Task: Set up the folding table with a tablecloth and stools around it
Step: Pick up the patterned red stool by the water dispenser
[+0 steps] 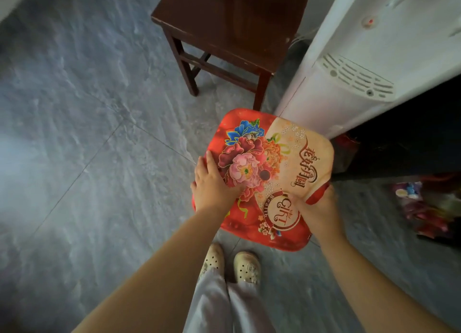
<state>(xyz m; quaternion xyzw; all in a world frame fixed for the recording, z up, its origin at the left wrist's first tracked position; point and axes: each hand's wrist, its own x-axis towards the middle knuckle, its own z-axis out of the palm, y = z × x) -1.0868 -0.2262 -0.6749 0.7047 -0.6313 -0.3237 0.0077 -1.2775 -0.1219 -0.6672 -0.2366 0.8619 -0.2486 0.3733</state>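
A red plastic stool [279,158] with a square seat printed with flowers and lettering fills the middle of the view; I see only its top. My left hand [214,185] grips the seat's left edge, thumb over the flower print. My right hand [316,208] holds the near right edge, fingers curled under the rim. The stool's legs are hidden beneath the seat. No folding table or tablecloth is in view.
A dark wooden chair [224,33] stands just beyond the stool. A white water dispenser [349,78] rises at the right, a dark cabinet [404,138] beside it. Colourful bags [429,205] lie at the right. Grey tiled floor [74,133] spreads to the left. My feet [232,263] are below.
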